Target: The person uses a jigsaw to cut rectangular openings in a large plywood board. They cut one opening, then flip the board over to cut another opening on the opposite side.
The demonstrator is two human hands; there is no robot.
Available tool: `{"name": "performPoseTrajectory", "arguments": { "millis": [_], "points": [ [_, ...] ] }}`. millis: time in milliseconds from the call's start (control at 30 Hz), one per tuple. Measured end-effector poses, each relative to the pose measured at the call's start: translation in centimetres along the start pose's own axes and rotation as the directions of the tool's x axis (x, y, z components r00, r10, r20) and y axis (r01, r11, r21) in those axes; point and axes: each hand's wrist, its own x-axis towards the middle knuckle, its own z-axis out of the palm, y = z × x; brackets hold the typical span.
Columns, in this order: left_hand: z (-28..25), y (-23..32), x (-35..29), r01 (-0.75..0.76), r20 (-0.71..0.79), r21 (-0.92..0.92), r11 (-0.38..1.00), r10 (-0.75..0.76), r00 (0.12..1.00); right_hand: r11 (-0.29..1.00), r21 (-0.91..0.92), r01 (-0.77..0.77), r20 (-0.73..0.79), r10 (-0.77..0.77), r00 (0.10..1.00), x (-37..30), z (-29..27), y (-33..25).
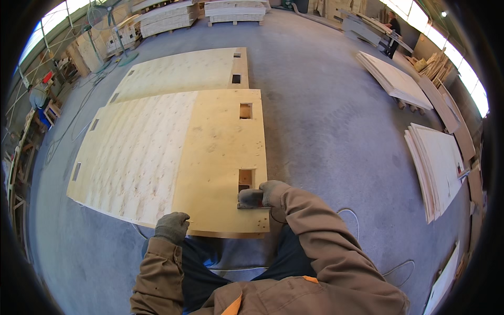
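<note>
A large plywood panel (218,139) lies in front of me on a stack, pale on the left and yellower on the right, with square cut-outs near its ends. My right hand (273,193), in a grey glove, is closed around a dark grey handheld power tool (250,198). The tool's flat base rests on the panel just below the nearer right cut-out (245,177); its exact kind is hard to make out. At the panel's near edge is my left hand (172,227), also gloved, with its fingers curled in; whatever they hold, if anything, is hidden.
Another panel stack (178,71) lies just beyond. A cable (239,270) runs across the floor by my legs. Sheet stacks (441,165) (394,81) stand to the right. One person (39,100) is at the far left, another (392,32) at the far right. Timber piles (234,11) line the back.
</note>
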Motion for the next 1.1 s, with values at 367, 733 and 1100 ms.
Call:
{"name": "performPoseTrajectory", "arguments": {
  "millis": [367, 733, 1100],
  "points": [
    [3.8, -2.1, 2.3, -0.092, -0.065, -0.014, 0.996, 0.091, 0.994, 0.998, -0.048, -0.027, 0.002, 0.027, 1.000, -1.0, -1.8, -2.3],
    [1.3, 1.7, 0.6, 0.000, 0.027, -0.029, 1.000, 0.001, 1.000, 0.971, 0.230, 0.058, -0.062, -0.044, 0.997, -1.0, -0.1, -0.4],
    [1.3, 1.4, 0.1, 0.030, 0.053, -0.011, 1.000, -0.029, 0.998, 0.980, 0.183, 0.075, -0.056, -0.065, 0.996, -1.6, -1.0, -0.7]
  ]
}}
